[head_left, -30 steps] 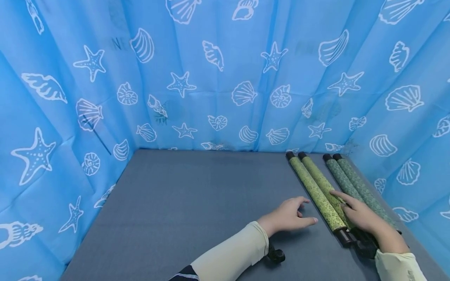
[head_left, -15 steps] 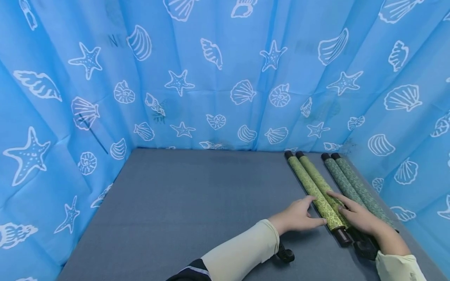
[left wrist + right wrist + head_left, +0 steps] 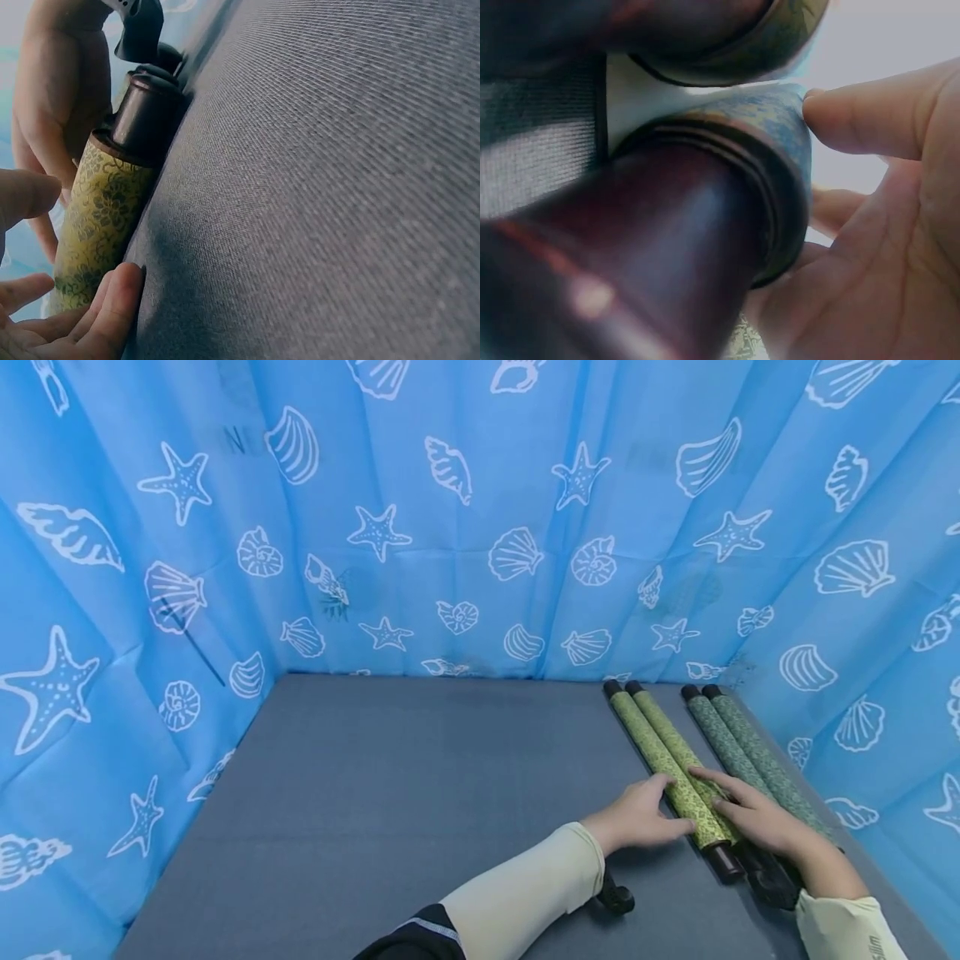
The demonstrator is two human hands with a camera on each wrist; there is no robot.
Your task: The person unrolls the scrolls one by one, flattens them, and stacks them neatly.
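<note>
A yellow-green patterned scroll point(image 3: 651, 743), wound as two parallel rolls with dark knobs, lies on the grey table. My left hand point(image 3: 637, 814) is at its left roll. In the left wrist view, the fingers point(image 3: 112, 307) touch the roll's side along the tabletop, while the thumb point(image 3: 30, 195) hovers over it. My right hand point(image 3: 765, 818) holds the right roll near its front end. The right wrist view has its thumb point(image 3: 832, 116) on one side of the roll and other fingers behind, with a dark red-brown knob point(image 3: 667, 225) filling the foreground.
To the right, a darker green patterned scroll point(image 3: 738, 752), also two rolls, lies alongside, partly covered by my right hand. A blue curtain point(image 3: 480, 527) with white shells and starfish hangs around the back and sides of the table point(image 3: 420, 777).
My left hand has moved right, from beside the yellow-green scroll to touching its left roll. The right hand has stayed at the right roll. The head view has shifted slightly.
</note>
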